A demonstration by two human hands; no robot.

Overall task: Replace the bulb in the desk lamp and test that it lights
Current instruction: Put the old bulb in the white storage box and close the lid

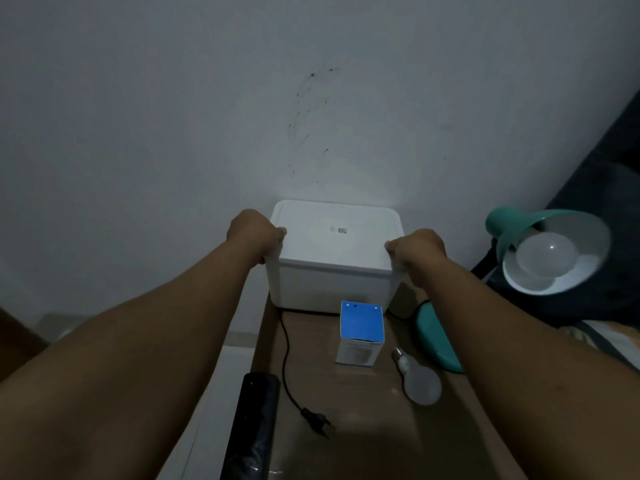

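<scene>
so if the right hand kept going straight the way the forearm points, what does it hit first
The right hand already grips the right edge of the white foam box, so the box blocks it at once. Past the box, only the wall stands in that line, though depth is hard to judge.

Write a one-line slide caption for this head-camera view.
Both hands, left and right, grip a white foam box; the teal lamp sits unplugged, a loose bulb nearby.

Lighting dim throughout. Rear wall (173, 98) plain, pale grey, marked with dark specks and faint scuffs near centre. Brown table (363, 427) stands against it. Dark furnishing (606, 188) at right edge, unidentifiable.
</scene>
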